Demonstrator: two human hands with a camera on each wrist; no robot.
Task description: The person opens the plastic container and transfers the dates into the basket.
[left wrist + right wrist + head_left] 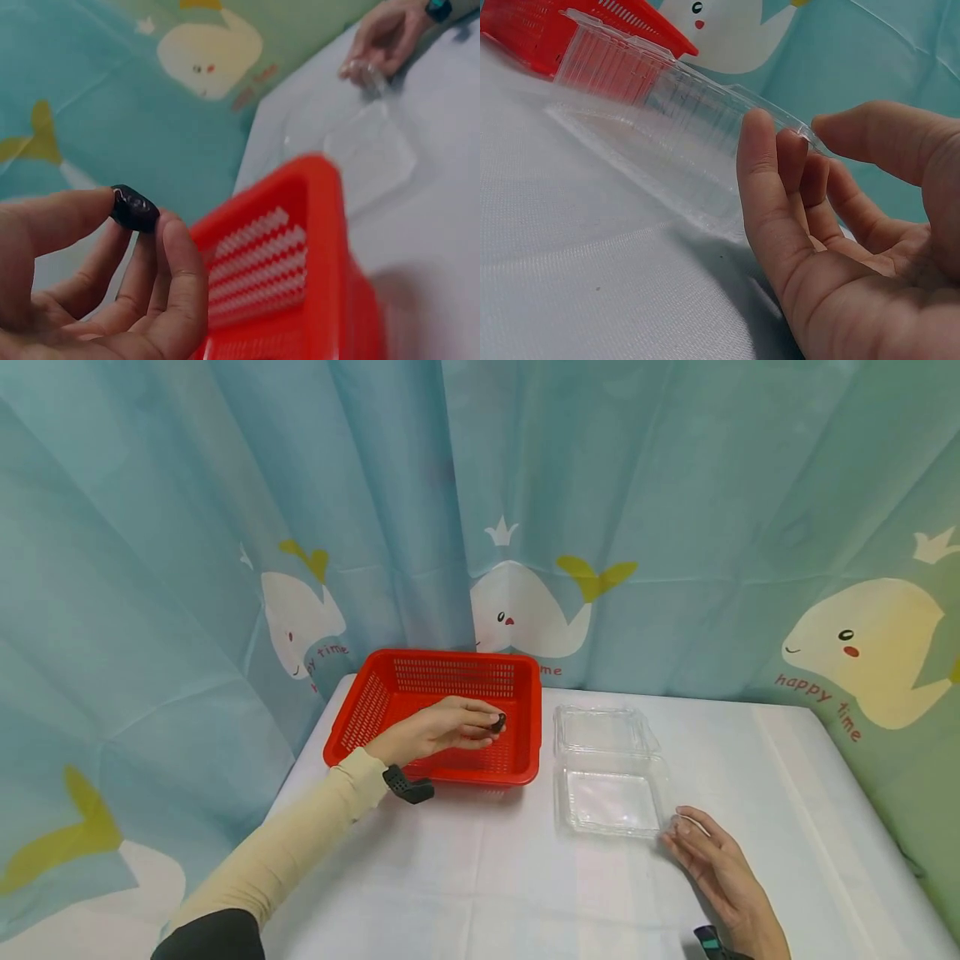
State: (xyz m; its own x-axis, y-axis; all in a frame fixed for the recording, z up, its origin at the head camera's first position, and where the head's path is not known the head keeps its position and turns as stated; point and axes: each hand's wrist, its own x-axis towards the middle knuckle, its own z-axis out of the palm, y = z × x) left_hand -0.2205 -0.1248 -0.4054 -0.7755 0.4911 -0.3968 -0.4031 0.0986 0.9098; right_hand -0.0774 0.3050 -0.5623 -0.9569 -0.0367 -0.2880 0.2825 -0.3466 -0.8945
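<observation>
Between thumb and fingers, my left hand pinches a small, dark, glossy object, roughly oval; its kind is not clear. That hand is over the red plastic basket, whose slotted wall also shows in the left wrist view. A clear plastic clamshell box lies unfolded on the table, its lid half toward the curtain. My right hand pinches the box's near right corner between thumb and fingers, as the right wrist view shows closely.
A white cloth covers the table. Behind it hangs a blue-green curtain printed with whales, reaching round to both sides. The basket stands at the back left, with the clear box just to its right.
</observation>
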